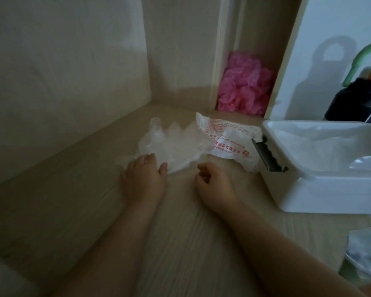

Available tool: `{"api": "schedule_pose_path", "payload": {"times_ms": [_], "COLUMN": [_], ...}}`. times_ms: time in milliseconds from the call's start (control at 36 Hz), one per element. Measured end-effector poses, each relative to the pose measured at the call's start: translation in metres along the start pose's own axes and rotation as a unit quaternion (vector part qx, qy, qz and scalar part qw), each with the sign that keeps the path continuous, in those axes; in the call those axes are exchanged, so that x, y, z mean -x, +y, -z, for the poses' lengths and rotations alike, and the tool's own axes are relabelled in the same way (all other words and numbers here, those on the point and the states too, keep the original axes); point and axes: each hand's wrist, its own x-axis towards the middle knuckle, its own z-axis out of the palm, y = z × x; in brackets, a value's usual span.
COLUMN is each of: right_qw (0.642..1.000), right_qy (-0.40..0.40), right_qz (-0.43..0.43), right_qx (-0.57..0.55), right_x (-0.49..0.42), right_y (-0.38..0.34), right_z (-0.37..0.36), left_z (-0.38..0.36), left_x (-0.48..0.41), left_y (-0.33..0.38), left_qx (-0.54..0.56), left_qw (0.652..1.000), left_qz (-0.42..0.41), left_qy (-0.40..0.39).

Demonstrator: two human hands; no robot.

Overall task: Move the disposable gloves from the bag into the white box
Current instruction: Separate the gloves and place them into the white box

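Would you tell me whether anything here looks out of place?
A loose pile of clear gloves lies spread on the desk beside the crumpled bag, not in the white box; the left hand rests on it.

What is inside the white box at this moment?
The white box holds crumpled clear plastic, probably gloves already moved. It covers the box's floor, so anything beneath is hidden, and the box's right part runs out of frame.
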Motion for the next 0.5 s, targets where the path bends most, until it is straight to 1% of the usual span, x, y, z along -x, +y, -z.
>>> {"api": "schedule_pose_path", "payload": {"times_ms": [28, 83, 139, 194, 250, 333, 389, 500], "right_qw": [1.000, 1.000, 0.999, 0.999, 0.998, 0.998, 0.998, 0.997], "right_qy": [0.009, 0.030, 0.043, 0.046, 0.049, 0.045, 0.042, 0.038], "right_qz": [0.003, 0.005, 0.009, 0.016, 0.027, 0.046, 0.052, 0.057], "right_qx": [-0.002, -0.005, -0.004, 0.001, -0.001, -0.013, -0.022, -0.029], "right_x": [-0.002, -0.005, -0.007, -0.007, -0.005, 0.000, 0.001, 0.001], "right_y": [0.002, 0.003, 0.005, 0.008, 0.008, 0.007, 0.007, 0.007], "right_z": [-0.001, -0.003, -0.004, -0.006, -0.007, -0.006, -0.006, -0.007], "left_z": [-0.003, -0.005, -0.004, -0.003, -0.004, -0.005, -0.005, -0.005], "left_x": [-0.001, -0.002, -0.001, 0.001, 0.003, 0.006, 0.007, 0.008], "left_y": [-0.001, -0.003, -0.002, -0.002, -0.005, -0.009, -0.010, -0.007], "left_qx": [-0.026, -0.041, -0.040, -0.017, 0.048, 0.148, 0.179, 0.187], "left_qw": [1.000, 0.999, 0.999, 1.000, 0.998, 0.980, 0.969, 0.954], "left_qz": [0.011, 0.023, 0.029, 0.020, -0.010, -0.068, -0.100, -0.142], "left_qy": [-0.011, -0.017, 0.003, 0.018, 0.044, 0.112, 0.137, 0.186]}}
